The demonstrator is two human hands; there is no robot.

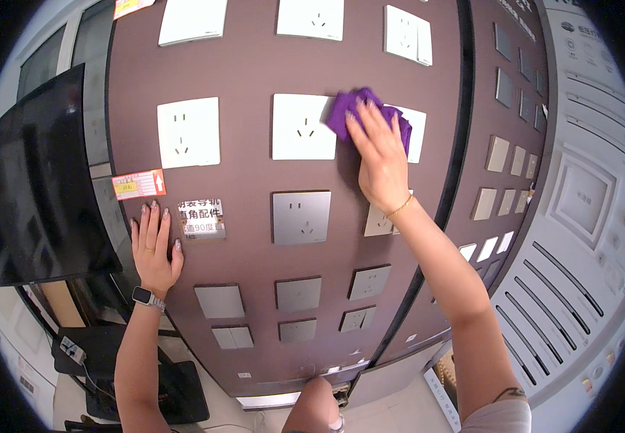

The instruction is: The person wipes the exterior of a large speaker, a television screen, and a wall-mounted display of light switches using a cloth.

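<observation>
A brown display board (pixel 247 178) with rows of wall sockets and switch plates fills the middle. My right hand (pixel 380 146) presses a crumpled purple cloth (pixel 345 111) against the board, between a white wall socket (pixel 296 143) and a white plate (pixel 417 130), which the cloth partly covers. Below that wrist, a beige socket (pixel 375 219) is partly hidden by the arm. My left hand (pixel 155 246) lies flat on the board with fingers spread, holding nothing. It is just under a red and white price tag (pixel 147 184) and left of a square sticker bearing writing (pixel 202 219). A grey socket (pixel 301 216) sits mid-board.
A black television screen (pixel 41 184) stands at the left, above a black stand shelf (pixel 93 349) with a cable. A black vertical strip (pixel 456 162) divides the board from another panel of switches (pixel 480 108). My knee (pixel 312 406) is close to the board's bottom edge.
</observation>
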